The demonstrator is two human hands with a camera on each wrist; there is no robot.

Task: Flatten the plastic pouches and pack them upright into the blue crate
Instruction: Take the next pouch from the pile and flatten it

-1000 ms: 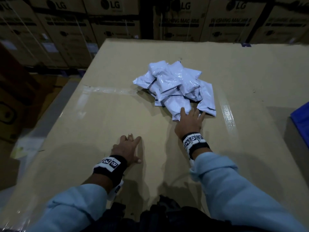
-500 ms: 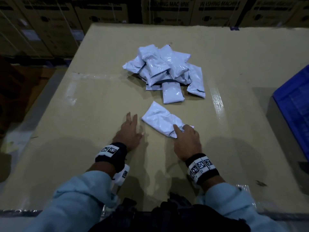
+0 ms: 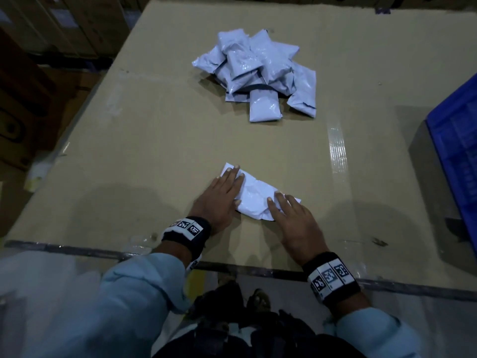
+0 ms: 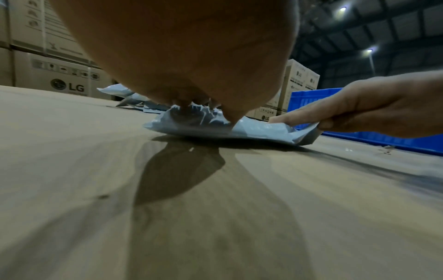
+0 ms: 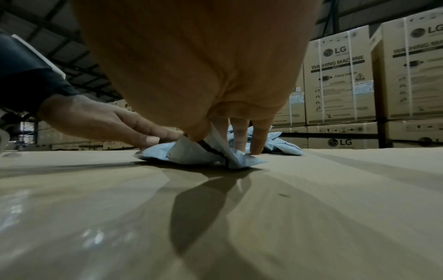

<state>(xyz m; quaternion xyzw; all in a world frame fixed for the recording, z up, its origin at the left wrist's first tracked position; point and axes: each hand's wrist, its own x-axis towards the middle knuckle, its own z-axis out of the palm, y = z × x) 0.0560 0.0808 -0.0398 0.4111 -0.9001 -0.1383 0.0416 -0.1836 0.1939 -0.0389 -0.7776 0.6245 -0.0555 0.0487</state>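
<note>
Pouch: one white plastic pouch (image 3: 254,196) lies crumpled on the cardboard surface (image 3: 154,140), near its front edge.
Left hand: left hand (image 3: 219,200) lies flat, fingers straight, pressing the pouch's left end.
Right hand: right hand (image 3: 296,223) presses the right end, fingers extended.
Pile: remaining pouches (image 3: 258,71) heaped at 12 o'clock.
Crate: blue crate (image 3: 456,151) at 3 o'clock.

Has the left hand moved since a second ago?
Yes. The left hand was flat on bare cardboard, away from any pouch; now it presses the single pouch, nearer the pile of pouches.
</note>
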